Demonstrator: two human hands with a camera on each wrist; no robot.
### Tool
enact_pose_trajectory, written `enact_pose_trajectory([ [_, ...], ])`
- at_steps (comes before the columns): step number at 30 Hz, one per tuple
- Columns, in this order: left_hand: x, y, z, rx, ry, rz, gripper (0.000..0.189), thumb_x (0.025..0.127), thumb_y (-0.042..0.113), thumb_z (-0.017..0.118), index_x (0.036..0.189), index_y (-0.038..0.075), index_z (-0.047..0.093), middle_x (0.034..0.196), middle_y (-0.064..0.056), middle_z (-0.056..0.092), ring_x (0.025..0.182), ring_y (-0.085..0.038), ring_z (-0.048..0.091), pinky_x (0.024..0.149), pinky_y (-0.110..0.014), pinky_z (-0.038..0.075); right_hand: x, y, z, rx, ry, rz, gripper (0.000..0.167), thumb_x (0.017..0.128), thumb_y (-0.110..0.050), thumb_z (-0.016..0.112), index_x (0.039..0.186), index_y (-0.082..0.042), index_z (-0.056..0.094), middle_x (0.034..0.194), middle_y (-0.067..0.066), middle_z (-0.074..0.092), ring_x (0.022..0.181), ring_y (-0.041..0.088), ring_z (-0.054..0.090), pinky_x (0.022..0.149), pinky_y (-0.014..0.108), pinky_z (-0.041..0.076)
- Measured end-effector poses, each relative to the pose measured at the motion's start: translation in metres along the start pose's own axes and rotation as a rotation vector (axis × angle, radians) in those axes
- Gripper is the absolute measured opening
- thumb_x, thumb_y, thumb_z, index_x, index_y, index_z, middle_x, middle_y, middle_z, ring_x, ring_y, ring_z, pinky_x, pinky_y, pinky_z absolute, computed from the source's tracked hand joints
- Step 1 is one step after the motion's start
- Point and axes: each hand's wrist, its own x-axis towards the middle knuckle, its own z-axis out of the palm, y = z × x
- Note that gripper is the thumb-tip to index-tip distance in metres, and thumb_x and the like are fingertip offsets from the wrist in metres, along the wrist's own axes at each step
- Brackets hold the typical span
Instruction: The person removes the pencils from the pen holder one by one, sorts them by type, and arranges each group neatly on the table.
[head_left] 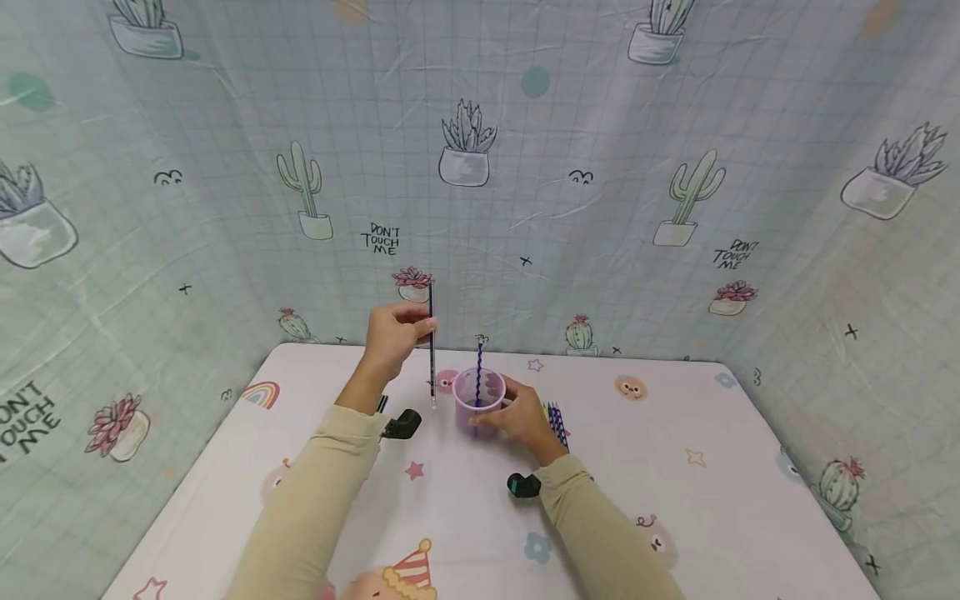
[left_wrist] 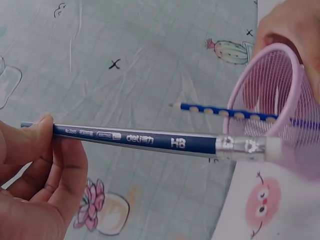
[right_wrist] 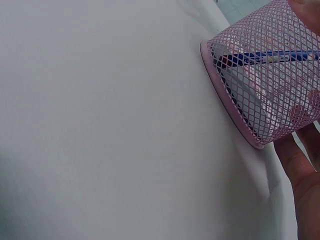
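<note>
My left hand (head_left: pixel 395 337) pinches a dark blue pencil (left_wrist: pixel 150 141) near its upper end. That pencil hangs upright left of the cup, its white eraser end down, close to the rim in the left wrist view. My right hand (head_left: pixel 527 419) holds a pink mesh pen cup (right_wrist: pixel 280 107) from the right, thumb and fingers around its wall. One blue pencil with a row of grip hollows (left_wrist: pixel 200 110) stands in the cup, point up. Its red lower end shows through the mesh near the cup's base in the right wrist view.
Several blue patterned pencils (head_left: pixel 557 423) lie on the table beside my right wrist, a yellow one at their edge. Dark pencils (head_left: pixel 382 404) lie partly hidden by my left wrist. The white printed table (head_left: pixel 660 467) meets a cactus-patterned cloth (head_left: pixel 540 208) at its back edge.
</note>
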Motion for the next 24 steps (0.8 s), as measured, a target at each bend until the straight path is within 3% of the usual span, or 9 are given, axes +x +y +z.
enact_pose_trajectory([
  [10, -0.005, -0.026, -0.021, 0.087, -0.011, -0.076, 0.027, 0.097, 0.003, 0.071, 0.122, -0.006, 0.071, 0.109, -0.014, 0.072, 0.086, -0.011, 0.07, 0.08, -0.023, 0.064, 0.001, 0.0, -0.001, -0.016, 0.001, -0.014, 0.091, 0.064, -0.021, 0.101, 0.146, -0.012, 0.061, 0.141, 0.01, 0.068, 0.133, 0.033, 0.062, 0.113, 0.049, 0.052],
  [17, -0.009, -0.046, -0.034, 0.133, -0.025, -0.136, 0.024, 0.098, 0.004, 0.07, 0.119, -0.007, 0.071, 0.111, -0.016, 0.072, 0.094, -0.019, 0.073, 0.085, -0.03, 0.065, 0.002, 0.0, -0.002, -0.005, 0.003, -0.021, 0.091, 0.063, -0.02, 0.102, 0.145, -0.013, 0.062, 0.14, 0.01, 0.069, 0.133, 0.033, 0.062, 0.113, 0.049, 0.052],
  [24, -0.012, -0.066, -0.041, 0.155, 0.006, -0.199, 0.021, 0.096, 0.003, 0.072, 0.113, -0.009, 0.071, 0.105, -0.015, 0.073, 0.083, -0.014, 0.071, 0.073, -0.024, 0.064, 0.002, 0.002, -0.002, -0.003, -0.007, -0.017, 0.092, 0.063, -0.021, 0.102, 0.145, -0.012, 0.061, 0.14, 0.01, 0.068, 0.133, 0.033, 0.062, 0.114, 0.049, 0.052],
])
